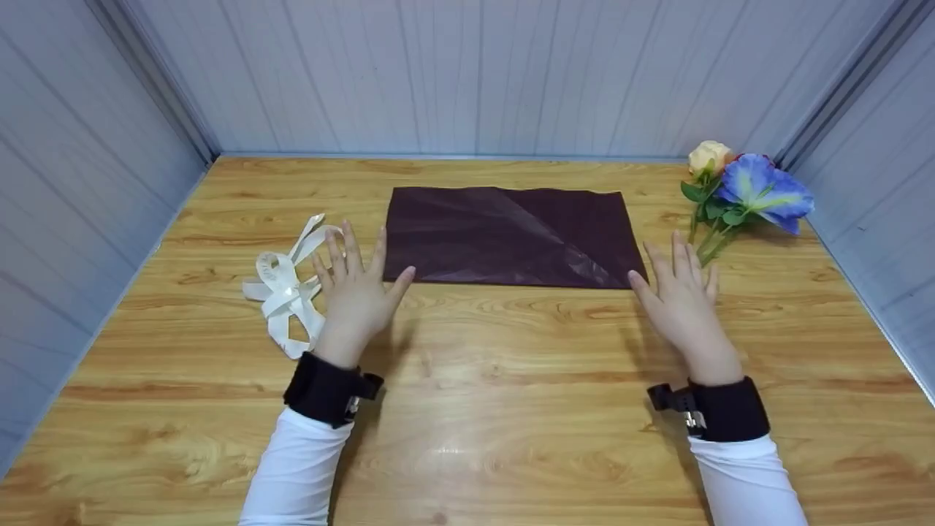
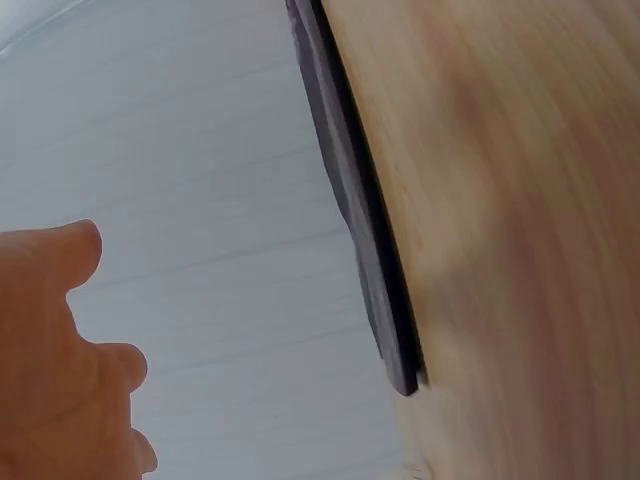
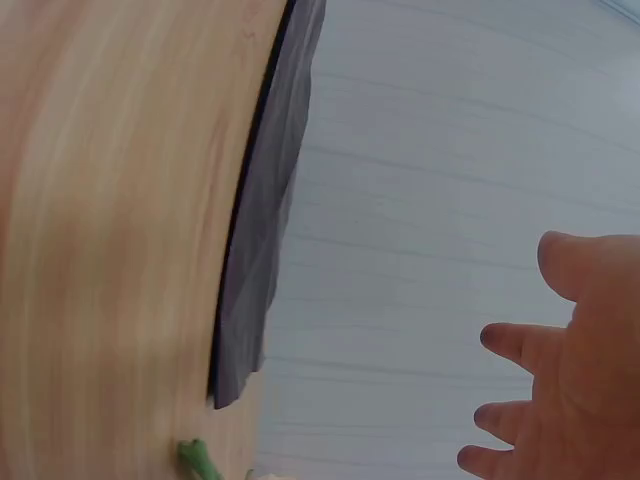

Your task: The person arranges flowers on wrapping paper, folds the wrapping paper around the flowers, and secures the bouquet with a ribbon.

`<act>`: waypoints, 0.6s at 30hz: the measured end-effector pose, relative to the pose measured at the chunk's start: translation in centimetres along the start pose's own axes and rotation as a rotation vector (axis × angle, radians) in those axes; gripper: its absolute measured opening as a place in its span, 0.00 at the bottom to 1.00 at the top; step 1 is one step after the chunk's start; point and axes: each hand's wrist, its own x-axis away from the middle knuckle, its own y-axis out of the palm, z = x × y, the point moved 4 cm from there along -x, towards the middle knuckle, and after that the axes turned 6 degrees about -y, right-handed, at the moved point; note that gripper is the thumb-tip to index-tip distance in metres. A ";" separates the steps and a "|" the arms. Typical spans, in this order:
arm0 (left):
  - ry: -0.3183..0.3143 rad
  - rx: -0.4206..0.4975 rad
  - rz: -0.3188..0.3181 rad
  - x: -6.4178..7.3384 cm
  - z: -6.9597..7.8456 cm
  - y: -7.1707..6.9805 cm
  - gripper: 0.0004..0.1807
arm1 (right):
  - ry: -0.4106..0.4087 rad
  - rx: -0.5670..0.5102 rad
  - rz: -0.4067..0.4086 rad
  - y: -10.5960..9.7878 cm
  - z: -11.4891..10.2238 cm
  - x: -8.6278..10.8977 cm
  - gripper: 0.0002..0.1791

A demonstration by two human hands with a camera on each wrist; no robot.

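Note:
A dark purple folded sheet (image 1: 504,237), glossy in places like thin wrapping paper, lies flat on the table. My left hand (image 1: 358,299), fingers spread, hovers by its left end and holds nothing. Partly behind that hand lies a tangle of white ribbon (image 1: 281,299). My right hand (image 1: 683,310) is likewise spread and bare, its thumb at the sheet's near right corner in the head view. In the left wrist view the sheet (image 2: 355,190) shows edge-on, apart from the fingers (image 2: 120,365). The right wrist view shows the sheet (image 3: 258,230) edge-on too, with the fingers (image 3: 510,345) raised over the table.
At the back right lie artificial flowers, a blue one (image 1: 763,191) and a cream rose (image 1: 708,157), with green stems pointing toward my right hand. Pale panel walls (image 1: 453,80) enclose the wooden table (image 1: 497,409) at the back and both sides.

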 end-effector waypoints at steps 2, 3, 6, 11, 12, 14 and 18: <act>-0.012 0.018 -0.005 -0.2 -0.7 0.1 0.41 | 0.004 -0.002 -0.014 0.4 0.3 -0.4 0.38; -0.018 0.027 -0.009 -0.4 -1.0 0.2 0.41 | 0.005 -0.002 -0.023 0.7 0.4 -0.7 0.38; -0.032 0.042 -0.045 -0.8 -1.7 0.8 0.41 | 0.017 0.000 -0.065 1.5 1.2 -1.4 0.39; -0.031 0.021 -0.147 -1.5 -1.3 1.8 0.42 | 0.023 0.004 -0.168 2.7 2.3 -3.1 0.39; -0.024 0.011 -0.174 -1.6 -1.0 2.0 0.42 | 0.023 0.007 -0.192 2.9 2.4 -3.4 0.39; -0.003 -0.001 -0.232 -1.8 -0.3 2.4 0.43 | 0.021 0.011 -0.243 3.3 2.6 -4.0 0.38; 0.015 -0.010 -0.324 -2.4 0.6 3.2 0.42 | -0.002 0.040 -0.323 4.0 2.6 -5.0 0.37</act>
